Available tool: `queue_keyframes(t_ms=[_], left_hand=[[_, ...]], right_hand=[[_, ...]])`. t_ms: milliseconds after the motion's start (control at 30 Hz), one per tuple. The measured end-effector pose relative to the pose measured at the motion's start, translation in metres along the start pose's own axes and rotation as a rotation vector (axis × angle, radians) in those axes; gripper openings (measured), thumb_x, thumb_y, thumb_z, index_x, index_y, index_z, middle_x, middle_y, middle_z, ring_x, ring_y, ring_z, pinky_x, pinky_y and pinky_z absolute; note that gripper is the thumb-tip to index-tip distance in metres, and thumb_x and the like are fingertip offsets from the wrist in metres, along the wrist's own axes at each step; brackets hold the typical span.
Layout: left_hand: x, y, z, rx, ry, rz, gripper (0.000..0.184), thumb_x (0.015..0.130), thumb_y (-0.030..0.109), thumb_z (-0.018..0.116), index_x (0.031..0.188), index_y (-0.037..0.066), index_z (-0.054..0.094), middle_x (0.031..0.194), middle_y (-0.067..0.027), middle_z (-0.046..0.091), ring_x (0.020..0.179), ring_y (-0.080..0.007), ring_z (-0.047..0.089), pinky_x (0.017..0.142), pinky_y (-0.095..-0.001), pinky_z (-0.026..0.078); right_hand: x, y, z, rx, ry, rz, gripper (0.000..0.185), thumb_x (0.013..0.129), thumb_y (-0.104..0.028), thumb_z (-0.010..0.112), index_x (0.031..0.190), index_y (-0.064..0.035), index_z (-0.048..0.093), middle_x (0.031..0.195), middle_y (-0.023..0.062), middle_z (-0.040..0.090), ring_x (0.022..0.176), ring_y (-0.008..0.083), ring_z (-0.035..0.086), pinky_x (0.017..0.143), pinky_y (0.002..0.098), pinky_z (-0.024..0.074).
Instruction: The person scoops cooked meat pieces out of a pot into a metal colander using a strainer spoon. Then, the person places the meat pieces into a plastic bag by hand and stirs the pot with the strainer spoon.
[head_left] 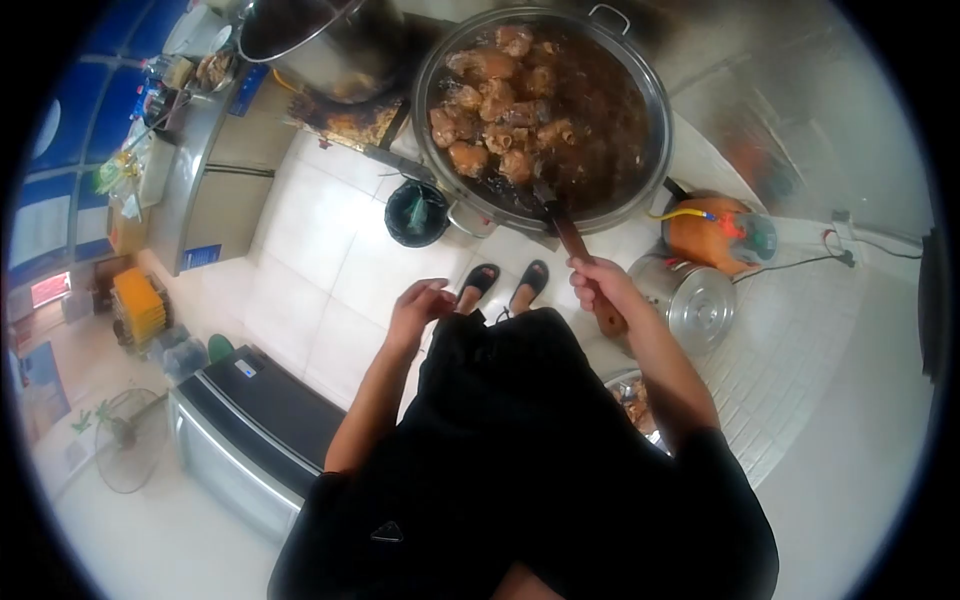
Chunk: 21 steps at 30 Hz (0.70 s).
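Observation:
A wide steel pot (664, 120) holds dark brown broth (605, 105) with several browned, bone-in meat chunks (497, 100), like pork knuckles, heaped in its left half. My right hand (603, 287) is closed around the wooden handle of a cooking utensil (568, 232). Its dark metal neck crosses the pot's near rim, and its working end is hidden in the broth, close to the lowest meat chunks. Held in the air left of my body, my left hand (425, 302) has loosely bent fingers and nothing visible in it.
Another tall pot (320, 55) stands on a burner at upper left. A black-lined bin (417, 213) is on the tiled floor near my feet. Right of me are a lidded steel pot (695, 305), an orange container (705, 230) and a meat-filled basin (632, 395). A steel counter (200, 150) lines the left.

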<state>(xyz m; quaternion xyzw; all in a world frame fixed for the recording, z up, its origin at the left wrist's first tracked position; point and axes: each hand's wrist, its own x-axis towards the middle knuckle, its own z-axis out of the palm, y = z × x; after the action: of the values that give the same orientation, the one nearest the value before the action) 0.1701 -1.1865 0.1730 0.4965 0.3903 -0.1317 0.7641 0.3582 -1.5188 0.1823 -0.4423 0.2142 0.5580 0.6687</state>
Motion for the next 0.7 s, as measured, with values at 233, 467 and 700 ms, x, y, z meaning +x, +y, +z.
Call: queue_keyframes(t_ms=[233, 467, 700], left_hand=[[0.052, 0.021, 0.102, 0.057, -0.460, -0.201, 0.045, 0.106, 0.035, 0.057, 0.131, -0.003, 0.060, 0.104, -0.0137, 0.071, 0.097, -0.0262, 0.070, 0.094, -0.0385, 0.056], [0.099, 0.008, 0.171, -0.273, -0.656, -0.452, 0.033, 0.105, 0.036, 0.061, 0.116, 0.005, 0.061, 0.101, -0.0084, 0.066, 0.101, -0.0251, 0.066, 0.093, -0.0418, 0.055], [0.097, -0.032, 0.191, -0.412, -0.525, -0.311, 0.029, 0.100, 0.030, 0.071, 0.086, 0.008, 0.058, 0.080, -0.0056, 0.062, 0.087, -0.0270, 0.067, 0.087, -0.0413, 0.057]], right_hand=[[0.025, 0.022, 0.012, 0.048, -0.020, -0.114, 0.015, 0.101, -0.019, 0.066, 0.107, -0.0069, 0.059, 0.081, 0.0015, 0.058, 0.059, 0.0109, 0.055, 0.052, 0.0303, 0.0481], [0.003, 0.045, 0.038, 0.016, -0.053, -0.226, 0.012, 0.103, -0.018, 0.062, 0.106, -0.0092, 0.054, 0.081, 0.0016, 0.057, 0.056, 0.0136, 0.056, 0.048, 0.0305, 0.0492], [-0.013, 0.069, 0.047, 0.020, -0.013, -0.305, 0.014, 0.102, -0.015, 0.062, 0.095, -0.0078, 0.053, 0.077, 0.0021, 0.056, 0.056, 0.0155, 0.058, 0.046, 0.0330, 0.0508]])
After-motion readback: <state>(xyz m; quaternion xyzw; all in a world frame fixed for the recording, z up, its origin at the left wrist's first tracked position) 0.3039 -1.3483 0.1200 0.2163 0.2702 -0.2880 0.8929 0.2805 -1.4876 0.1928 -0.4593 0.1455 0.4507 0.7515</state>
